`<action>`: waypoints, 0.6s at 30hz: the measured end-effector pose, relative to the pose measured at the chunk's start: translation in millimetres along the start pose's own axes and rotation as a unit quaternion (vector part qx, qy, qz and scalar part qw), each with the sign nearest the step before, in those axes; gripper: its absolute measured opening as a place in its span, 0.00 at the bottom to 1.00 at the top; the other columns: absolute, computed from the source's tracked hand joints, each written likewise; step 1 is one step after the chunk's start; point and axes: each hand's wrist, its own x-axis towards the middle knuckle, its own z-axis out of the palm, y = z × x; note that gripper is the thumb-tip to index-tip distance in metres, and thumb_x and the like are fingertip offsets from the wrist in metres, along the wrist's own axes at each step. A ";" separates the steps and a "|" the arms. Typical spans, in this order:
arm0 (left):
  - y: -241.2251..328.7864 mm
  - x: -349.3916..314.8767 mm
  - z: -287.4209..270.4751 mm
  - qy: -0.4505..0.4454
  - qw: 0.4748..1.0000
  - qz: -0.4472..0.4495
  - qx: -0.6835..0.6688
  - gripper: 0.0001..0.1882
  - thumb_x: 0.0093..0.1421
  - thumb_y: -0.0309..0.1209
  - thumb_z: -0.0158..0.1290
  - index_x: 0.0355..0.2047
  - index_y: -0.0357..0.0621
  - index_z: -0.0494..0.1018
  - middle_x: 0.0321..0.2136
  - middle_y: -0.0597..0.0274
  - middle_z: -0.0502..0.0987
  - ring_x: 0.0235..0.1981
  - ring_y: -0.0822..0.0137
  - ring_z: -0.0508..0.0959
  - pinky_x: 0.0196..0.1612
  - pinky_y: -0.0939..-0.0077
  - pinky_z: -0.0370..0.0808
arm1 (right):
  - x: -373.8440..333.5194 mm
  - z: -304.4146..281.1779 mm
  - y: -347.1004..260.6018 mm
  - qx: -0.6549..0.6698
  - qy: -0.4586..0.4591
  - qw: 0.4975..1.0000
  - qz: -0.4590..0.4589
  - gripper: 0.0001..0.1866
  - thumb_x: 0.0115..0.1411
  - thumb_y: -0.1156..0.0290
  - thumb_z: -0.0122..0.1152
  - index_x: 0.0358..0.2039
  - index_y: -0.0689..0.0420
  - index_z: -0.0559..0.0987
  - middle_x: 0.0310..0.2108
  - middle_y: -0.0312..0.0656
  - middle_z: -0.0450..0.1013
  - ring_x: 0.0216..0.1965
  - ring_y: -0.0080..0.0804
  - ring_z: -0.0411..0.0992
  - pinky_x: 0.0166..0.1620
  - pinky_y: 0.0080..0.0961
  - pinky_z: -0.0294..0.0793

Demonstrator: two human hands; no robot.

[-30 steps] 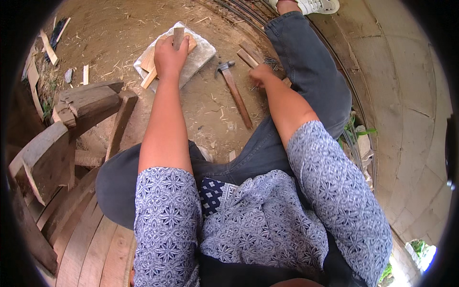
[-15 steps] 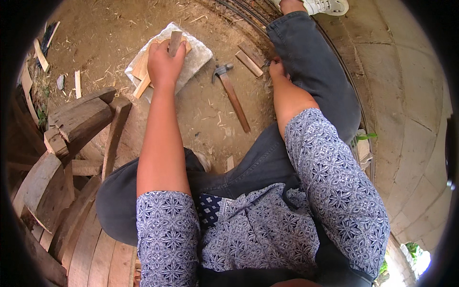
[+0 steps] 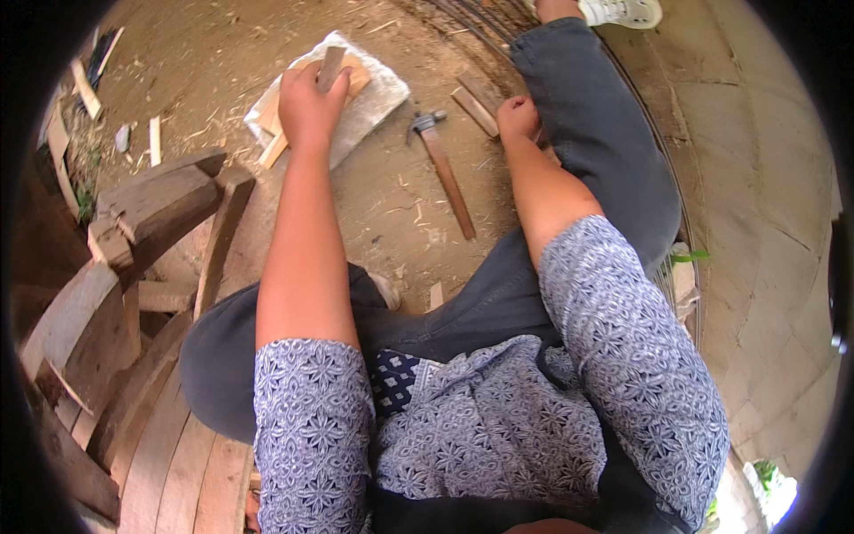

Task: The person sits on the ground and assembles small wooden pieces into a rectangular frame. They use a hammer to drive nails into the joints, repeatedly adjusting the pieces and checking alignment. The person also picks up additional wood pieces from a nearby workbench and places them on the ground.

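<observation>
My left hand is closed round a small dark wooden block, its fingers curled over the block's left side. Under it lie thin, pale wood pieces on a whitish stone slab. By my bent right knee, my right hand is closed with the fingers curled in; what it holds, if anything, is hidden. Just left of it two short wood strips lie on the ground. A claw hammer with a wooden handle lies on the dirt between my hands, touched by neither.
Curved, heavy timber pieces are stacked at the left, close to my left knee. Wood offcuts and shavings are scattered over the dirt. Thin metal rods run along the edge of the paved floor at the right.
My right hand has lifted and come out a little from beside the knee, with its fingers now curled. My left hand still holds the block on the slab. The whole view has shifted slightly.
</observation>
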 end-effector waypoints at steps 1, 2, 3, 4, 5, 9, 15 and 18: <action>-2.0 4.5 -0.5 0.001 1.000 0.004 -0.005 0.25 0.51 0.48 0.66 0.43 0.43 0.82 0.38 0.53 0.79 0.42 0.51 0.79 0.46 0.60 0.76 | -2.3 3.6 -12.3 0.088 -0.019 0.996 -0.002 0.12 0.61 0.70 0.63 0.45 0.58 0.79 0.39 0.49 0.80 0.39 0.46 0.78 0.48 0.42 0.76; -3.1 8.6 -2.2 0.004 1.000 0.006 -0.008 0.25 0.50 0.47 0.68 0.43 0.44 0.82 0.37 0.54 0.79 0.42 0.52 0.79 0.46 0.60 0.76 | -7.7 7.5 -27.9 0.175 -0.041 0.984 -0.005 0.13 0.61 0.69 0.63 0.45 0.58 0.79 0.38 0.47 0.80 0.38 0.42 0.78 0.47 0.40 0.77; -4.7 12.0 -4.6 0.006 1.000 0.008 -0.011 0.25 0.49 0.46 0.69 0.43 0.45 0.82 0.36 0.54 0.80 0.42 0.52 0.79 0.46 0.60 0.76 | -12.7 10.1 -42.9 0.260 -0.063 0.963 -0.006 0.13 0.62 0.69 0.63 0.46 0.58 0.79 0.36 0.45 0.81 0.36 0.38 0.79 0.46 0.38 0.78; -6.2 15.7 -7.9 0.012 1.000 0.003 -0.012 0.24 0.48 0.45 0.70 0.42 0.45 0.81 0.36 0.55 0.80 0.42 0.52 0.79 0.46 0.60 0.76 | -19.2 5.9 -66.5 0.389 -0.163 0.907 0.020 0.13 0.62 0.68 0.63 0.46 0.57 0.80 0.37 0.42 0.80 0.36 0.32 0.78 0.45 0.33 0.79; -6.2 19.1 -10.7 0.018 1.000 -0.001 -0.015 0.24 0.47 0.44 0.70 0.42 0.46 0.81 0.36 0.55 0.80 0.42 0.52 0.79 0.46 0.60 0.76 | -27.3 -4.9 -92.3 0.503 -0.257 0.824 0.049 0.12 0.63 0.67 0.64 0.46 0.57 0.80 0.37 0.39 0.80 0.36 0.26 0.77 0.44 0.29 0.79; -17.0 26.8 -14.3 0.019 1.000 0.004 -0.014 0.24 0.47 0.44 0.72 0.39 0.43 0.79 0.36 0.56 0.80 0.40 0.55 0.80 0.43 0.62 0.76 | -41.0 -54.9 -159.8 0.625 -0.473 0.617 -0.061 0.12 0.65 0.70 0.62 0.49 0.55 0.78 0.41 0.37 0.78 0.38 0.23 0.76 0.48 0.28 0.80; -19.2 19.1 -11.7 -0.005 0.998 -0.051 -0.022 0.24 0.47 0.42 0.72 0.38 0.42 0.79 0.36 0.56 0.81 0.40 0.55 0.80 0.44 0.62 0.76 | -56.5 -107.8 -204.8 0.648 -0.556 0.502 -0.136 0.13 0.65 0.70 0.63 0.49 0.54 0.78 0.40 0.38 0.78 0.40 0.27 0.77 0.50 0.32 0.79; -13.5 19.0 -14.9 -0.032 0.998 -0.057 -0.024 0.22 0.47 0.40 0.72 0.39 0.43 0.79 0.37 0.57 0.81 0.40 0.55 0.80 0.44 0.62 0.76 | -59.5 -113.9 -208.1 0.655 -0.576 0.479 -0.099 0.11 0.63 0.70 0.64 0.46 0.50 0.79 0.39 0.37 0.79 0.40 0.28 0.78 0.46 0.31 0.77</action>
